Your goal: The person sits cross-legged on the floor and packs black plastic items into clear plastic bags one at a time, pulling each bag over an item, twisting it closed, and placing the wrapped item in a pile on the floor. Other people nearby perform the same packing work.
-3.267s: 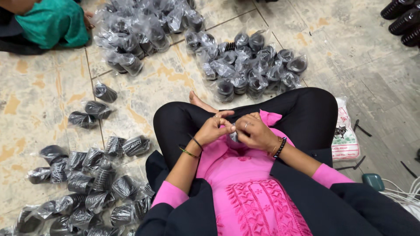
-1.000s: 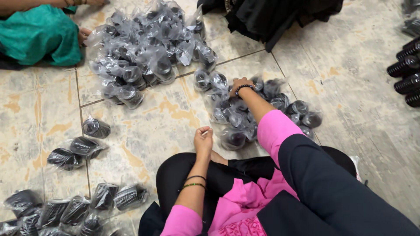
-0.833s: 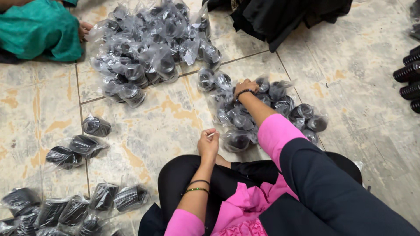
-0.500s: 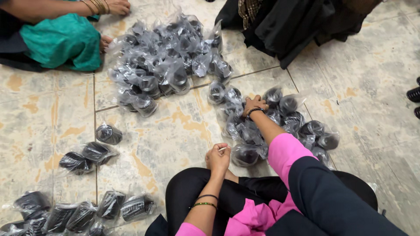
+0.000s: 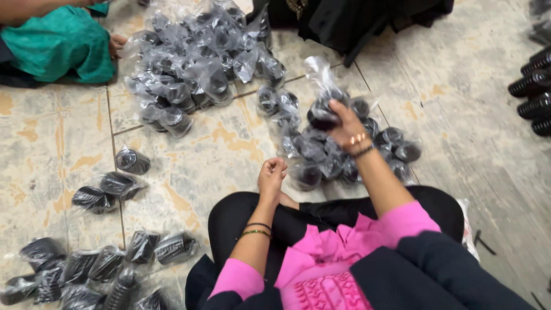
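I sit cross-legged on a tiled floor. My right hand (image 5: 346, 122) is raised over the pile in front of my knees and grips a black ribbed rubber part in a clear plastic bag (image 5: 322, 112). Beneath it lies the small pile of the same bagged parts (image 5: 321, 155). My left hand (image 5: 271, 175) rests loosely curled above my left knee, with nothing visible in it. Bangles circle both wrists.
A bigger heap of bagged parts (image 5: 195, 63) lies further away. More bagged parts (image 5: 92, 264) spread at the lower left. A person in green (image 5: 54, 43) sits at top left, another in black (image 5: 356, 20) at the top. Unbagged black parts (image 5: 534, 86) lie at right.
My right hand reached out to the near pile, closed on one bagged part and has lifted it off the pile. My left hand stayed near my knee.
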Available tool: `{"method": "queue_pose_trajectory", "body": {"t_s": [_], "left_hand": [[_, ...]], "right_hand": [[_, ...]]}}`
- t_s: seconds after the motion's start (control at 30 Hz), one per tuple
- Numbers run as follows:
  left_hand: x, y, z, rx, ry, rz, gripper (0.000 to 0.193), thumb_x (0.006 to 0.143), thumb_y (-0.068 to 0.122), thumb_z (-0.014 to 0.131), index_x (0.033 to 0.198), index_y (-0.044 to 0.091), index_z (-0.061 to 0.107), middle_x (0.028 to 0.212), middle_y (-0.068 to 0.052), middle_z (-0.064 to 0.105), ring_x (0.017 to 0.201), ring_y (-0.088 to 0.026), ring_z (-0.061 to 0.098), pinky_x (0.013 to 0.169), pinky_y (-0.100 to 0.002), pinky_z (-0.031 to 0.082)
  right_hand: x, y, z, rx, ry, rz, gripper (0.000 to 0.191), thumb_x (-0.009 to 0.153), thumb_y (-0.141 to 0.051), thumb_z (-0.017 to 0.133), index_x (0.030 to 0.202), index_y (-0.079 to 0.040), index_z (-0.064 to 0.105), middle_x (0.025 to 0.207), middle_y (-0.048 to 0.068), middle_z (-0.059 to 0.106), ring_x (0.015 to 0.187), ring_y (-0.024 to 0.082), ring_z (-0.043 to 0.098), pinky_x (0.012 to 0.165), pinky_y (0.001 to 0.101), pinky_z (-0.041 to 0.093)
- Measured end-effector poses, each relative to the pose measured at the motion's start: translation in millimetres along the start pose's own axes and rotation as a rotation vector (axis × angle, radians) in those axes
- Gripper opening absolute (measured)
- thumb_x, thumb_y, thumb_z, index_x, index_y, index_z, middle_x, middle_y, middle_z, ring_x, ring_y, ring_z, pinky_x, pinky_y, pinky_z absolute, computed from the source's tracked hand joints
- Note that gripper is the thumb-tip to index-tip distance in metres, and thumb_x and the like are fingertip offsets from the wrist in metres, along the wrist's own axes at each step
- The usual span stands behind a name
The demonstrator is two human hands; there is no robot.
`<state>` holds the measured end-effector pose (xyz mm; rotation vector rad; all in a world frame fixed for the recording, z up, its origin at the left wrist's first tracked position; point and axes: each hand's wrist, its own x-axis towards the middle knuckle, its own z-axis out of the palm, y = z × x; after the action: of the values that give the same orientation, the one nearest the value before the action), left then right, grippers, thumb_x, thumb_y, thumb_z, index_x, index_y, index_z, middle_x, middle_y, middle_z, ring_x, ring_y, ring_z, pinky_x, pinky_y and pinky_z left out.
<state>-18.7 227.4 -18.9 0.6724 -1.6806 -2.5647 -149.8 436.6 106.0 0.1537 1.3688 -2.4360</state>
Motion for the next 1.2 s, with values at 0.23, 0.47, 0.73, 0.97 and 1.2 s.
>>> {"method": "queue_pose_trajectory", "body": {"t_s": [0.23, 0.47, 0.73, 0.97, 1.2], "left_hand": [[-72.9, 36.6, 52.7, -0.286, -0.212, -0.261, 0.047, 0.095, 0.049, 0.057, 0.131, 0.02, 0.048, 0.118, -0.002, 0.064, 0.101, -0.02, 0.065, 0.087, -0.041, 0.057], [-119.7, 45.4, 58.8, -0.184, -0.153, -0.342, 0.024, 0.099, 0.039, 0.061, 0.107, 0.017, 0.054, 0.101, 0.001, 0.062, 0.09, -0.013, 0.06, 0.075, -0.038, 0.049], [-144.9, 8.9, 40.8, -0.376, -0.111, -0.123, 0.012, 0.106, 0.024, 0.062, 0.101, 0.013, 0.059, 0.089, 0.003, 0.059, 0.073, -0.005, 0.054, 0.063, -0.023, 0.041], [-156.7, -0.2, 28.5, -0.706, -0.347, -0.214, 0.019, 0.109, 0.029, 0.059, 0.098, 0.014, 0.06, 0.079, 0.003, 0.057, 0.058, -0.004, 0.045, 0.047, -0.019, 0.036], [-183.3, -17.6, 26.3, -0.432, -0.413, -0.233, 0.01, 0.104, 0.017, 0.062, 0.112, 0.01, 0.059, 0.092, 0.005, 0.061, 0.077, -0.007, 0.055, 0.07, -0.024, 0.047]], "right_hand": [[-143.1, 49.4, 10.8, 0.067, -0.134, -0.094, 0.06, 0.094, -0.016, 0.072, 0.146, -0.011, 0.043, 0.126, 0.004, 0.064, 0.116, 0.019, 0.063, 0.102, 0.0398, 0.052], [-183.3, 84.3, 11.6, -0.188, -0.039, -0.35, 0.068, 0.089, -0.008, 0.079, 0.147, -0.009, 0.042, 0.129, 0.005, 0.06, 0.117, 0.015, 0.06, 0.103, 0.0345, 0.051], [-195.4, 96.6, 16.4, 0.034, 0.004, -0.431, 0.06, 0.092, -0.004, 0.078, 0.144, -0.01, 0.047, 0.124, 0.004, 0.062, 0.112, 0.015, 0.061, 0.102, 0.0333, 0.051], [-213.1, 93.7, 22.9, 0.317, -0.076, -0.283, 0.051, 0.091, -0.014, 0.076, 0.136, -0.012, 0.051, 0.118, 0.002, 0.064, 0.107, 0.018, 0.064, 0.095, 0.0393, 0.055], [-218.2, 81.6, 15.9, 0.354, -0.099, -0.282, 0.05, 0.095, -0.023, 0.077, 0.136, -0.008, 0.054, 0.121, 0.005, 0.065, 0.11, 0.021, 0.064, 0.1, 0.0422, 0.052]]}}
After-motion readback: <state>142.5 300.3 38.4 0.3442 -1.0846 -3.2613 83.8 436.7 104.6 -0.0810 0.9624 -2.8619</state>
